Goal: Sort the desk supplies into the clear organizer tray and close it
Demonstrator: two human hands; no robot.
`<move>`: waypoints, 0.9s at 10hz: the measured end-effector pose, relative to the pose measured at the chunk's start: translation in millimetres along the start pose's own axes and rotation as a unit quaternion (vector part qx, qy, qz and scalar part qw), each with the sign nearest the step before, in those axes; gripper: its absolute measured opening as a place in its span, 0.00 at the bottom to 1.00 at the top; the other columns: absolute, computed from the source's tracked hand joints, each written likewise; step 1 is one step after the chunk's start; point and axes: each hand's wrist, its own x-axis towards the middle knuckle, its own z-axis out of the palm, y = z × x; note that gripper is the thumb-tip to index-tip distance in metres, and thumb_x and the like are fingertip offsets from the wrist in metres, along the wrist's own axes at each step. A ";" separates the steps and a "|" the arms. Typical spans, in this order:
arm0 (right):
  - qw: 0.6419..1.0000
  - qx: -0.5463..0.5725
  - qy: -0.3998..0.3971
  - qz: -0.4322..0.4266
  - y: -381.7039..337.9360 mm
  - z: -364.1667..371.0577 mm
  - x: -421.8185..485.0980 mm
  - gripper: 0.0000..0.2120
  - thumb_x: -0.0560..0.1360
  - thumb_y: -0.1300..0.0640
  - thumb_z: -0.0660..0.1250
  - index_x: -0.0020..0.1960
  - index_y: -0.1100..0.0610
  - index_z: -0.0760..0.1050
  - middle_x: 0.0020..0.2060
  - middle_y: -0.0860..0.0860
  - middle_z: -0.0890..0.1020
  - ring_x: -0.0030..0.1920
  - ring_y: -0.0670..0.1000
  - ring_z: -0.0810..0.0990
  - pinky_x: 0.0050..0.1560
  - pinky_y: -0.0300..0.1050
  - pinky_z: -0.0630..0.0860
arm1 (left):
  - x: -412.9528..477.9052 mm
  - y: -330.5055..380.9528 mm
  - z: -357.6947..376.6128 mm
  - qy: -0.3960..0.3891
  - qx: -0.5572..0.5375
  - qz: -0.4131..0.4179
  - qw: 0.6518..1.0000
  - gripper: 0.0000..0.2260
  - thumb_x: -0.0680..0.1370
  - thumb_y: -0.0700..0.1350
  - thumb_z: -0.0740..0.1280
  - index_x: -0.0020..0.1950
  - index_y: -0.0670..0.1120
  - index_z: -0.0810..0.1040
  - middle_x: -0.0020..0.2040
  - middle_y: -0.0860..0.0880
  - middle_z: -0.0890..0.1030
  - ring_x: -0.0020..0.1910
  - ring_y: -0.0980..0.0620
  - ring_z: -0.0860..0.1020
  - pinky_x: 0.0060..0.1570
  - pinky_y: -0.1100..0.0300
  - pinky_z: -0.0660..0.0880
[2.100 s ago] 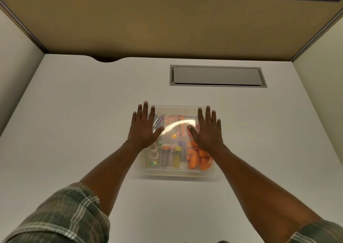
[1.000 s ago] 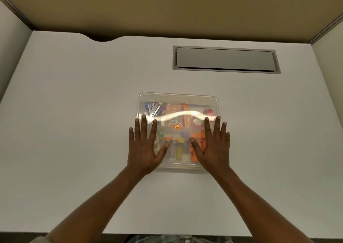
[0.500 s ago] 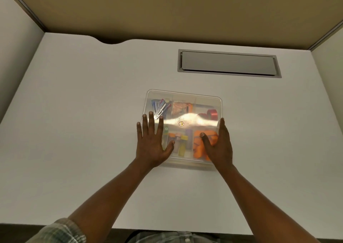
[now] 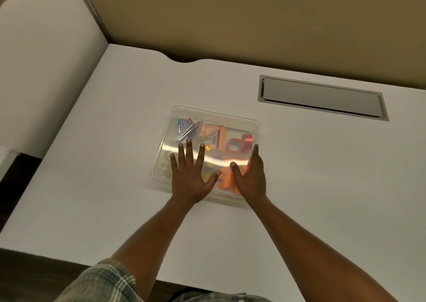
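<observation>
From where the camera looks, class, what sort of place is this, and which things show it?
Probably an office cubicle or study carrel: a plain white desk walled by tan partition panels, with a grey cable hatch set into the desktop, and a clear organizer tray of stationery.

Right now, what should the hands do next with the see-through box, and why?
Probably press down along the near edge to seat the lid. The left hand lies flat on the clear organizer tray and the right hand grips its right side. The supplies already sit inside. Whether the lid has clicked shut cannot be told.
</observation>
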 end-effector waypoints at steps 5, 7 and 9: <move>0.972 -0.220 -0.067 -0.049 -90.6 86.0 -1.8 0.42 0.79 0.34 0.53 0.81 0.51 0.35 0.61 0.59 0.74 0.58 0.61 0.75 0.55 0.56 0.72 | 17.7 -130.3 -28.0 0.003 0.033 -0.024 0.999 0.41 0.75 0.74 0.49 0.82 0.54 0.46 0.82 0.44 0.43 0.80 0.42 0.41 0.76 0.35 0.47; 0.975 -0.193 -0.101 -0.051 -85.1 79.6 3.4 0.43 0.79 0.34 0.55 0.81 0.48 0.34 0.63 0.59 0.76 0.58 0.63 0.77 0.58 0.57 0.73 | 17.0 -132.1 -28.2 -0.005 0.035 -0.013 0.999 0.40 0.75 0.73 0.50 0.82 0.54 0.45 0.82 0.44 0.43 0.80 0.41 0.41 0.76 0.36 0.44; 0.976 -0.178 -0.116 -0.052 -38.3 36.9 -6.4 0.39 0.80 0.35 0.53 0.82 0.52 0.42 0.72 0.57 0.72 0.69 0.61 0.72 0.65 0.59 0.72 | 18.9 -113.0 -36.1 -0.015 -0.005 -0.043 0.999 0.40 0.76 0.69 0.49 0.82 0.48 0.49 0.81 0.39 0.46 0.80 0.37 0.46 0.74 0.35 0.45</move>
